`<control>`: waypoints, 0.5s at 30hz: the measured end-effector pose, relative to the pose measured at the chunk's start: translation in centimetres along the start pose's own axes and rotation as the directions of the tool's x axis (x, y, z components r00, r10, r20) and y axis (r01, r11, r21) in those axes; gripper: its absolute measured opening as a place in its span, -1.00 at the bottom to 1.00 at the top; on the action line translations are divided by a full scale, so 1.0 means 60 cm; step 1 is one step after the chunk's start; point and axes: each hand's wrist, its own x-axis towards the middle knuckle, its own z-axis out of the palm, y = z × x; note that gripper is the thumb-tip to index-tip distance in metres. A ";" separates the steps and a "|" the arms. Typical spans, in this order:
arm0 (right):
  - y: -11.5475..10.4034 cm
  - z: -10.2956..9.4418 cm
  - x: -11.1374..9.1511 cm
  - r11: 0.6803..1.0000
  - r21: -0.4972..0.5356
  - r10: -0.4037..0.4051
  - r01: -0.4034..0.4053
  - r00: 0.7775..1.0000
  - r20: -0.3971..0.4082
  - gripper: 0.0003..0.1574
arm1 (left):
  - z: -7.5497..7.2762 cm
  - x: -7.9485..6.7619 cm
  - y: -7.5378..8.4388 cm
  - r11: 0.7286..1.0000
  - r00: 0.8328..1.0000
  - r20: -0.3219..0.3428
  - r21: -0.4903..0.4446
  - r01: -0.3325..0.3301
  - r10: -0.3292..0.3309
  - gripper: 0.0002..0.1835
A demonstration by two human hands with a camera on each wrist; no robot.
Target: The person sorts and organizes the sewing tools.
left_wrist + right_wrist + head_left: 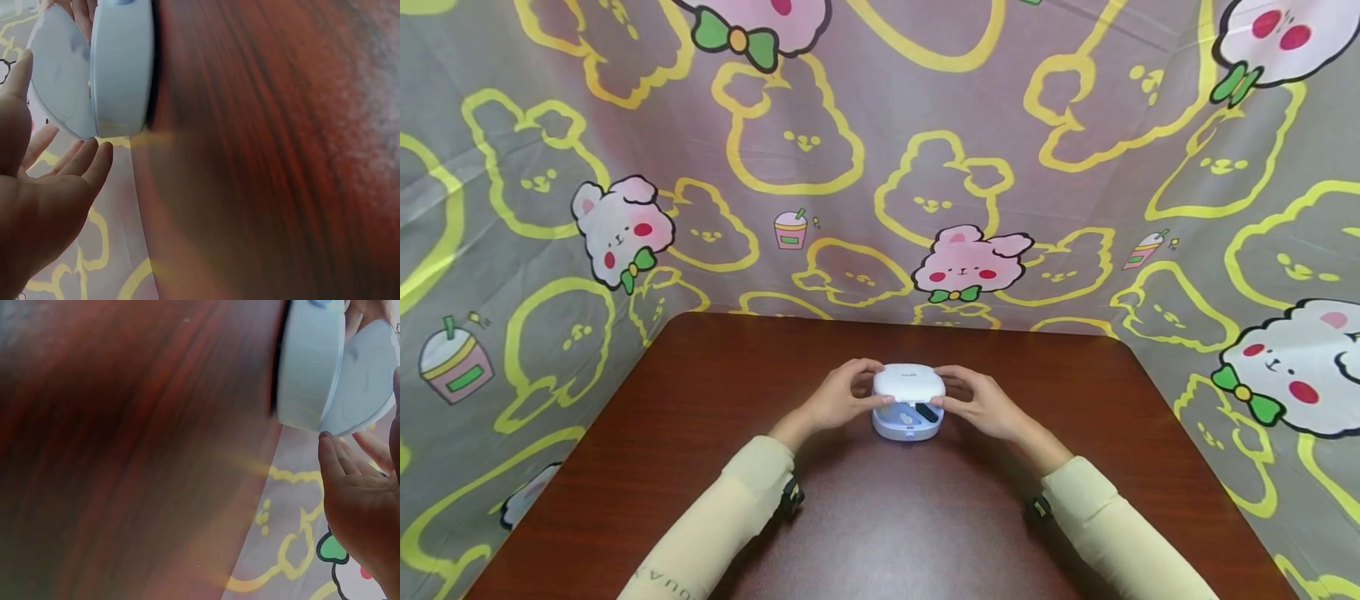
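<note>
A white rounded case [907, 431] sits on the table with its hinged lid [908, 382] tilted partly up. Inside the lower half, a dark oblong piece [927, 412] and a small pale piece show under the lid. My left hand [841, 395] holds the left side of the lid, thumb at the front edge and fingertips toward the back. On the opposite side my right hand [987, 403] grips it the same way. Both wrist views show the lid [61, 72] angled away from the base [310, 365], with fingers by the hinge side.
The dark reddish wooden table [700, 417] reaches back to a curtain [850, 108] printed with yellow outlines and cartoon animals, which also hangs along both sides. Pale sleeves cover the forearms, and a dark device [792, 497] is strapped at the left wrist.
</note>
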 end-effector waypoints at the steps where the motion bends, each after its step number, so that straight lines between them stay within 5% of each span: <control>1: 0.001 0.001 -0.001 1.000 0.001 -0.002 0.002 1.000 0.002 -0.34 | 0.001 -0.001 -0.001 1.000 1.000 -0.003 0.006 -0.004 0.004 -0.42; 10: 0.011 0.008 -0.005 0.993 -0.116 -0.016 0.020 0.999 0.032 -0.20 | 0.008 -0.005 -0.011 0.970 0.994 0.024 0.218 -0.107 0.104 -0.26; 15: 0.012 0.006 -0.004 0.990 -0.134 -0.027 0.033 0.999 0.047 -0.22 | 0.011 -0.004 -0.011 0.961 0.993 0.039 0.250 -0.119 0.113 -0.23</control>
